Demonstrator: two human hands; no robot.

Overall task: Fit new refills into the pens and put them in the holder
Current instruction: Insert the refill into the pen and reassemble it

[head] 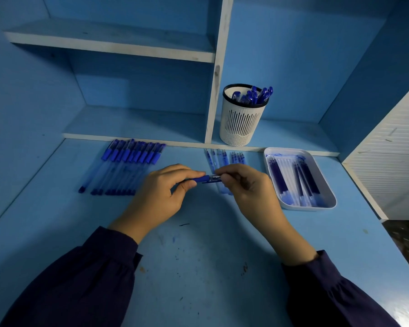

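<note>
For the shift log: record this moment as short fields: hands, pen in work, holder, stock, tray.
left hand: grips the blue end of a blue-and-clear plastic pen
right hand: pinches the pen's clear end
holder: white slotted plastic cup with black rim, on the low shelf, holding blue pens
pens waiting: row of blue-and-clear pens on the blue desk, left of the hands
loose refills: thin clear refills on the desk beyond the right hand
tray: white rectangular plastic tray right of the hands, holding blue refills

A white slotted holder (pixel 242 125) stands upright holding blue pens (pixel 257 94), with one blue-gripped pen (pixel 207 179) held level in front of it.
</note>
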